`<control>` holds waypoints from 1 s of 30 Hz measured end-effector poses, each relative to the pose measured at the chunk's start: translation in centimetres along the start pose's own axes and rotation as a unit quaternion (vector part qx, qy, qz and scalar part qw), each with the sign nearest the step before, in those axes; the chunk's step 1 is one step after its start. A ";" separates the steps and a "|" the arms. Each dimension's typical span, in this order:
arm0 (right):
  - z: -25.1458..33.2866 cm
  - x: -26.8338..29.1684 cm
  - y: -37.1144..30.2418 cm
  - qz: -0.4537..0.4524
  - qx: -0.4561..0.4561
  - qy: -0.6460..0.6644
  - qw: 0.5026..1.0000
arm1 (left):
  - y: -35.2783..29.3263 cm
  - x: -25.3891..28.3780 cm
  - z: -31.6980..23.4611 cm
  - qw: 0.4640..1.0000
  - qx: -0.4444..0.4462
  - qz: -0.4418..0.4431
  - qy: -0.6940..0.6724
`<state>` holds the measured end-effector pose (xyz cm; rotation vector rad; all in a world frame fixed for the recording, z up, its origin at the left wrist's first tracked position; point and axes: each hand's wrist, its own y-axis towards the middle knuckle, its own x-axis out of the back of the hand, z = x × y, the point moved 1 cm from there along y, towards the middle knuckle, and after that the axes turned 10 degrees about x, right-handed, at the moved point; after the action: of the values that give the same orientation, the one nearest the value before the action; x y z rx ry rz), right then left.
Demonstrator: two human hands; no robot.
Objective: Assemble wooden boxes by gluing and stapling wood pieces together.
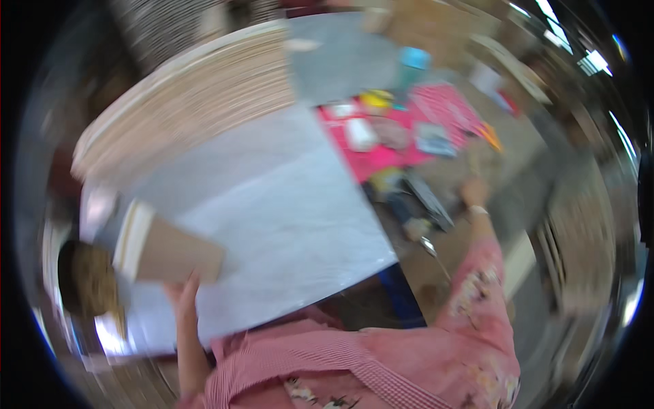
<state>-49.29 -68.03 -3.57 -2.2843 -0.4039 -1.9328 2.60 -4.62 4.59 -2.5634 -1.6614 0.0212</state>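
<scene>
My left hand (182, 294) grips the lower edge of a brown, board-like block (178, 252) with a pale cream side, held tilted over the white-covered table (272, 198). Its thumb lies on the brown face; the other fingers are hidden behind. My right hand (475, 191) is stretched out to the right above a brown surface (449, 252). Motion smears its fingers, so I cannot make out whether they hold anything. Closest to it are an orange-handled item (490, 137) and a long dark grey tool (428, 199).
A long stack of thin wooden sheets (197, 102) runs along the table's far left. On a pink sheet (361, 162) are a white bottle (360, 135), a yellow roll (376, 101) and other small items. Behind stands a blue-capped bottle (413, 68). A dark round container (85, 278) sits far left.
</scene>
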 end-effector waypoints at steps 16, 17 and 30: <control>12.1 12.5 0.9 -0.254 0.130 0.495 0.821 | -1.4 -2.6 -7.7 0.986 -0.103 -0.106 0.077; 14.4 15.2 -1.7 -0.261 0.125 0.491 0.822 | -1.2 -2.9 -8.0 0.982 -0.103 -0.123 0.096; 37.4 37.7 -26.7 -0.114 0.615 0.394 0.673 | 0.7 -0.6 -8.6 0.973 -0.069 -0.187 0.117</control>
<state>-15.69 -28.03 24.74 -0.4952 -1.3256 -1.5885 3.53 -5.98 13.08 -2.1878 -2.0746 -0.4168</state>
